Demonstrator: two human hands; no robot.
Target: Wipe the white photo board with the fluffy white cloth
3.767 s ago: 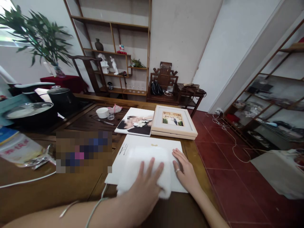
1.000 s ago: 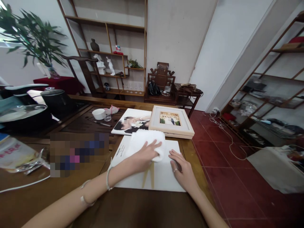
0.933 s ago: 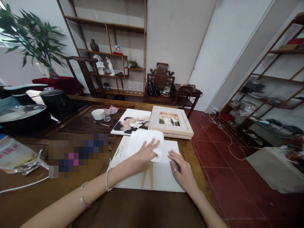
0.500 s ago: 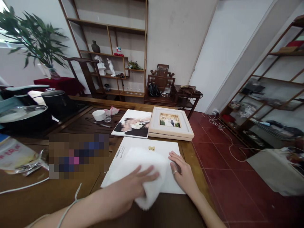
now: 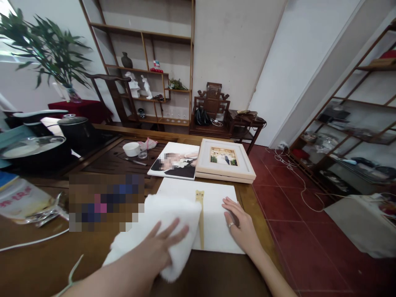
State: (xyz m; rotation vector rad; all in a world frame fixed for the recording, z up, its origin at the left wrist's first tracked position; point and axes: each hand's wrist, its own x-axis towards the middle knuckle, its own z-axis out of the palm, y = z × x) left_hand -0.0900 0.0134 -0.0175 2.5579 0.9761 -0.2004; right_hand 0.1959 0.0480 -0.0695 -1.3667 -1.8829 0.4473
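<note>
A white panel (image 5: 219,239) lies face down at the table's front edge, with a gold hanger and strip (image 5: 200,210) down its middle. My left hand (image 5: 165,247) presses a fluffy white cloth (image 5: 173,210) over the panel's left part; its fingers are spread on the cloth and the thumb is hidden. My right hand (image 5: 243,227), a ring on one digit, rests with fingers stretched out on the panel's right side. Just behind lie a photo panel (image 5: 176,161) and a pale framed photo (image 5: 224,156) on top of another frame.
On the left stand a lidded pan (image 5: 34,148), a dark pot (image 5: 76,128) and a plastic bag (image 5: 21,202). A white bowl (image 5: 131,149) sits on the dark tea tray (image 5: 102,154). Part of the table is pixelated. Red floor tiles (image 5: 291,235) lie beyond the right edge.
My left hand has slid the cloth leftward and toward me, uncovering the gold strip on the panel. My right hand stays in place on the panel.
</note>
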